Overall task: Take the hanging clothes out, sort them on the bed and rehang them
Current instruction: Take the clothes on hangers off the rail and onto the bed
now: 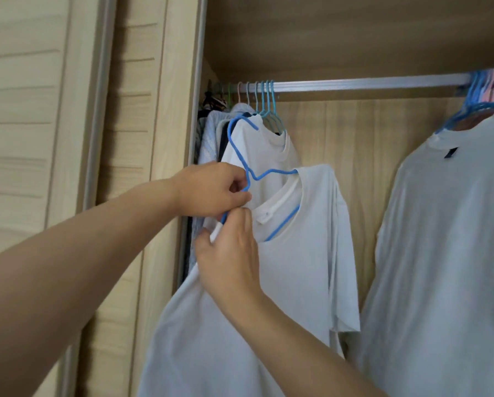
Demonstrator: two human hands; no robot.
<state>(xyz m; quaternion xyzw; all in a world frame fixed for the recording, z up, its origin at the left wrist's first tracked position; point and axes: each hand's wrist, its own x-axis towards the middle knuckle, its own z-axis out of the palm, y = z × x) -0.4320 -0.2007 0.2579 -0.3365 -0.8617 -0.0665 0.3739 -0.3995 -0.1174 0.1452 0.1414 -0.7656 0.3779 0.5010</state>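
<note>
Head view: both hands pinch hanger and shirt collar below half-bare rail.

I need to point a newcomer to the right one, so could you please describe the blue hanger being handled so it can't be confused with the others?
Start at the silver wardrobe rail, then drop below its left cluster of hangers. The blue hanger there sits off the rail, gripped by the left hand, with a white T-shirt partly on it. Unlike its neighbours, its hook hangs free.

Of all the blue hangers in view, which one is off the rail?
The blue hanger held by the left hand, carrying the white T-shirt. Its hook points free in the air; the others hang on the rail.
</note>
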